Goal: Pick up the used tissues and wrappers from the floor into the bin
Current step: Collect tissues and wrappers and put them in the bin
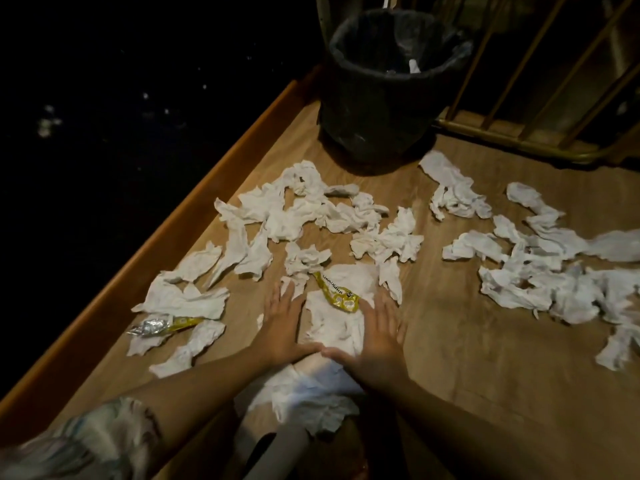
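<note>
The wooden floor [450,341] takes most of the view, and it is covered with crumpled white tissues [311,209], spread in one big group in the middle and another group at the right, all well apart from each other but near the bin. The black bin [381,98], lined with a dark bag, stands upright at the far end beside a railing [519,81], probably so that the litter can be thrown in from close by. Both hands lie flat and open on the floor, with the fingers stretched; the left hand [282,323] and the right hand [379,332] stand on each side of a heap of tissues [332,317], and I judge they are pushing it together to scoop it. Neither hand grips anything yet. A yellow wrapper [337,294] lies on top of this heap, and a second wrapper [162,325], yellow and silver, lies to the left among the tissues.
</note>
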